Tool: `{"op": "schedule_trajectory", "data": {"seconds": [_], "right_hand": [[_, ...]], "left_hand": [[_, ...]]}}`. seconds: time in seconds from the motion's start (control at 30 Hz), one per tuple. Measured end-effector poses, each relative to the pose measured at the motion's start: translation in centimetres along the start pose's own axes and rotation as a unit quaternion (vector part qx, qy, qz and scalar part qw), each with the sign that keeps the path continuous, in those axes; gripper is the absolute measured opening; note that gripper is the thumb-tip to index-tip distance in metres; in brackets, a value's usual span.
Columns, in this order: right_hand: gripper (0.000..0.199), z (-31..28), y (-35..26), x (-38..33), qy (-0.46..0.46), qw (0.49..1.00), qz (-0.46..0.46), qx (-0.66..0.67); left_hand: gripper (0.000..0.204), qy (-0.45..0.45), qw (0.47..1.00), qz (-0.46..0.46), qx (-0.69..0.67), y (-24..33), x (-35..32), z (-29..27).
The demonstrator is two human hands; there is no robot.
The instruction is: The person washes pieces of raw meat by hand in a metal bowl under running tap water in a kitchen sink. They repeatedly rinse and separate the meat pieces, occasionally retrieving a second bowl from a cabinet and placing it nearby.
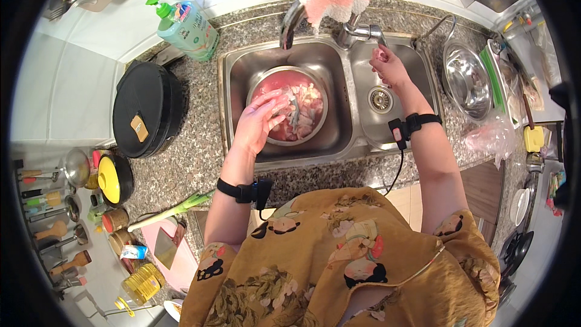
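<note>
The left hand (260,122) is laid flat and open on raw chicken pieces (299,112) in the steel bowl (257,88), holding nothing. At two o'clock, the right hand (389,66) is closed on the tap lever (380,36) for water.

Granite counter (181,163): green pump bottle (186,26) at eleven o'clock; black lidded pan (145,109) at nine; yellow lid (109,178) below it; oil bottle (142,283) and pink cutting board (169,248) at seven; empty steel bowl (466,82) and crumpled plastic bag (493,136) at three.
</note>
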State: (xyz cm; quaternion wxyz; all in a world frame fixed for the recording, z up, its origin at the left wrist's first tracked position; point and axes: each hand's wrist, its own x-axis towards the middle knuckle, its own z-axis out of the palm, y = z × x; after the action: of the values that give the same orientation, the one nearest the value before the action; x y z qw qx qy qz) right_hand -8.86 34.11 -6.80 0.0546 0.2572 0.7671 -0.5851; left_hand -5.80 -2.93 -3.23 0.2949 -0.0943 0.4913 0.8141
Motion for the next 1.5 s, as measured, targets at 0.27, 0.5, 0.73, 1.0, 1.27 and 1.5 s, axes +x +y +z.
{"op": "schedule_trajectory", "data": {"seconds": [0.27,0.5,0.73,1.0,1.27,1.5], "right_hand": [[0.064,-0.8,-0.4,1.1,0.003,1.0,0.007,0.011],[0.02,5.8,-1.6,-2.1,-0.249,0.867,0.122,0.413],[0.021,17.4,-4.7,-7.0,-0.256,0.752,0.098,0.6],[0.011,17.1,-6.7,-7.0,-0.337,0.78,0.059,0.524],[0.024,18.3,-5.6,-6.5,-0.283,0.873,0.018,0.397],[0.033,16.9,-3.9,-7.3,-0.097,0.944,-0.297,-0.109]], "left_hand": [[0.033,0.015,0.993,0.064,0.099,1.8,3.3,2.7],[0.043,0.011,0.886,0.31,0.345,4.1,6.0,6.4],[0.05,0.003,0.865,0.27,0.424,2.2,3.1,6.3],[0.037,-0.017,0.998,0.064,0.008,1.0,4.6,3.7],[0.045,-0.098,0.985,-0.003,-0.14,-0.1,5.4,3.0],[0.039,-0.019,0.987,-0.031,-0.156,-0.3,7.6,1.9]]}}
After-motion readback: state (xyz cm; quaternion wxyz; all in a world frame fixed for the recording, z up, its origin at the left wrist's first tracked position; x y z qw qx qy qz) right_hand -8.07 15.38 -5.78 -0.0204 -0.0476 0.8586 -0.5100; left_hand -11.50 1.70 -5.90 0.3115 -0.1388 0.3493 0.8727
